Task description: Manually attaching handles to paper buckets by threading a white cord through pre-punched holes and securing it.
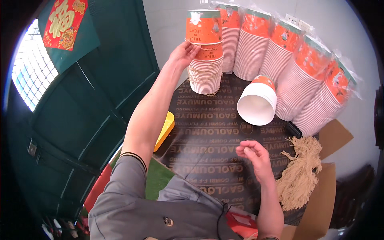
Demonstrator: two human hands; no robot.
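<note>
At the far side of the table, my left hand (185, 54) is closed on the lower rim of an orange-and-green paper bucket (204, 32). That bucket sits upside down on top of a tall stack of nested paper buckets (206, 76), with loops of beige string hanging round the stack's sides. Over the nearer middle of the table, my right hand (257, 158) is raised with its fingers curled against the thumb; nothing shows in it. A few nested white-lined paper buckets (257, 105) lie on their side beyond it, mouth toward me.
Several plastic-wrapped stacks of buckets (252, 52) line the wall at the back and right. A bundle of beige strings (302, 172) lies at the right, by cardboard flaps (320, 200) and a small black object (294, 129). A yellow tray (165, 130) sits at the table's left edge.
</note>
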